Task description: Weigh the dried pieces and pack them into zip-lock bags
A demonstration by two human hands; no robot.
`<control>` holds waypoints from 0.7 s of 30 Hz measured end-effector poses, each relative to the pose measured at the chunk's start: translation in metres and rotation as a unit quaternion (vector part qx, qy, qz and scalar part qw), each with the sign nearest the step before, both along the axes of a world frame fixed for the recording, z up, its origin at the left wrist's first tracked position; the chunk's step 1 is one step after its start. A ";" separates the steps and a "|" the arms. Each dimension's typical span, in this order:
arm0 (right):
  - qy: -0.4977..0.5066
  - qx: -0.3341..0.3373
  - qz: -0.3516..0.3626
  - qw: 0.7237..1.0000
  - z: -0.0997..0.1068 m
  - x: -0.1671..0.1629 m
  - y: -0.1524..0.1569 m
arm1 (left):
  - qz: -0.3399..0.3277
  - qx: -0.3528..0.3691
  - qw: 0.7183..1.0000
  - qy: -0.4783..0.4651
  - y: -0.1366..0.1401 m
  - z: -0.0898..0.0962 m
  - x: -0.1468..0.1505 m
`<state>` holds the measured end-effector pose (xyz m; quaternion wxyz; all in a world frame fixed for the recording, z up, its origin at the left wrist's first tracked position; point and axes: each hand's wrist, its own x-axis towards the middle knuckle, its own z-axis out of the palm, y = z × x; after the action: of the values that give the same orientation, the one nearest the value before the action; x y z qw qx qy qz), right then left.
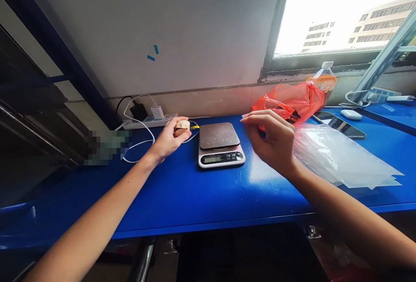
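Digital kitchen scale (221,145) at centre of the frame; small pale-and-brown object (183,124) grasped just left of it.
Left hand (170,138) grips the object, of unclear identity, between thumb and fingers. Right hand (272,138), right of centre, is raised with fingers curled inward; whether it pinches anything cannot be told. Hold the object steady, keep fingers off the platform (219,135) and display (213,159), and let neither the red plastic bag (286,96) nor the clear plastic bags (344,156) touch the scale.
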<state>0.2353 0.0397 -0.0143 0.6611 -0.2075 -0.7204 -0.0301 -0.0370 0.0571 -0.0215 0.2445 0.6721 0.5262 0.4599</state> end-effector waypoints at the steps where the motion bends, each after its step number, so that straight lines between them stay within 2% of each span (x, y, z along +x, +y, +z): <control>1: 0.000 0.000 -0.003 1.000 0.000 0.001 0.001 | -0.015 -0.012 1.000 0.011 -0.003 0.001 0.003; 8: -0.021 0.005 0.001 1.000 0.002 -0.001 -0.003 | -0.079 -0.055 0.995 0.041 -0.012 0.000 0.016; 14: -0.030 -0.001 -0.006 1.000 0.001 0.000 -0.001 | -0.104 -0.010 0.992 0.075 -0.007 -0.009 0.014; 18: -0.027 -0.006 -0.013 1.000 0.001 0.001 0.000 | -0.066 0.049 0.984 0.157 0.002 -0.010 0.022; 21: -0.029 0.008 0.000 1.000 0.002 0.001 0.000 | -0.061 0.081 0.973 0.209 0.013 -0.007 0.032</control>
<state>0.2362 0.0401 -0.0121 0.6412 -0.2015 -0.7392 -0.0419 -0.0045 0.0700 -0.0286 0.1015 0.8020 0.4841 0.3348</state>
